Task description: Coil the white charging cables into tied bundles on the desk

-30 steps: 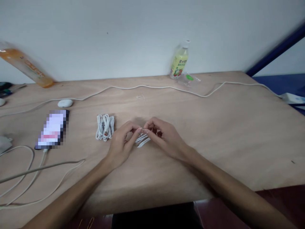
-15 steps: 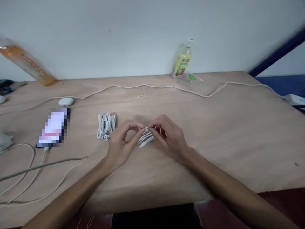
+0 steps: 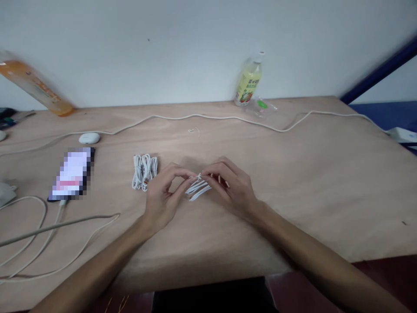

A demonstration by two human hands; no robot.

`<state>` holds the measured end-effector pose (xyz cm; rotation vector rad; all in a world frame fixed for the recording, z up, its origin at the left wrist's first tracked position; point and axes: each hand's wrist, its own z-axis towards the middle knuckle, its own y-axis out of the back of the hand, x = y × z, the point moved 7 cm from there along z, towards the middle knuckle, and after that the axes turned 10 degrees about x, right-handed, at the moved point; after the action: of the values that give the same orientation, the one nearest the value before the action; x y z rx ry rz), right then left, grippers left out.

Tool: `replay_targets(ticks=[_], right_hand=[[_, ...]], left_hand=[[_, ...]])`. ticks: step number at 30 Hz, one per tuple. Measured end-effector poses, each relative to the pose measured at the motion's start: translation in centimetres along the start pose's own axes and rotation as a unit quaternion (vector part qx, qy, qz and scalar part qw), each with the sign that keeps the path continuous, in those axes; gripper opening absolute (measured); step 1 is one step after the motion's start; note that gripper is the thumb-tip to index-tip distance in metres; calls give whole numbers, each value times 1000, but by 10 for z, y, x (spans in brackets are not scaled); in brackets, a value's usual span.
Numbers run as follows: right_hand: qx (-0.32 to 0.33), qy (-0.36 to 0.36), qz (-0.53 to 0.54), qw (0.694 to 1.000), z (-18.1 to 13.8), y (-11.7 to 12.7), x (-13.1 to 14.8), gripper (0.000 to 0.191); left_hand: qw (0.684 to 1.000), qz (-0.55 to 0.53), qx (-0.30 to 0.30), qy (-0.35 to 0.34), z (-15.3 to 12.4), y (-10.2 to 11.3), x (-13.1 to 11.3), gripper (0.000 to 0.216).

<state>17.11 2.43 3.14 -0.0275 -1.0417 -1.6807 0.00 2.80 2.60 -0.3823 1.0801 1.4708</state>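
At far left, a clear plastic bottle of orange drink (image 3: 35, 87) was seen leaning against the wall. Nearer, a black-edged phone with a pixelated screen (image 3: 71, 174) was plugged into a white lead, with a small white rounded case (image 3: 89, 138) just beyond it. Left of centre, bundled white cables (image 3: 144, 172) were laid on the pale wooden tabletop (image 3: 309, 195), beside the left hand (image 3: 164, 195). At centre, a folded white cable (image 3: 199, 188) was seen below and between the hands; whether it was resting or raised could not be told. Over it, a thin white tie (image 3: 199, 176) was pinched by the left thumb and fingertips, closed, and likewise by the right hand (image 3: 233, 184), also closed; its strands were crossed in between. Far right, a yellow-labelled bottle was left standing (image 3: 249, 84). Step in hand judged: tie being fastened around the cable. Next move judged to call for both pinches kept firm, ends twisted tight.
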Motion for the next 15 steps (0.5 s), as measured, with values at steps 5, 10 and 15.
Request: replay_targets(ticks=[5, 10, 15], right_hand=[[-3, 6, -6, 1000, -1, -1, 1, 10], [-12, 29, -48, 998, -2, -2, 3, 10], [-7, 60, -126, 990, -3, -4, 7, 13]], left_hand=[[1000, -1, -9, 1, -1, 1, 1, 11], [1000, -9, -5, 18, -1, 0, 3, 11], [1000, 9, 10, 28, 0, -1, 2, 9]])
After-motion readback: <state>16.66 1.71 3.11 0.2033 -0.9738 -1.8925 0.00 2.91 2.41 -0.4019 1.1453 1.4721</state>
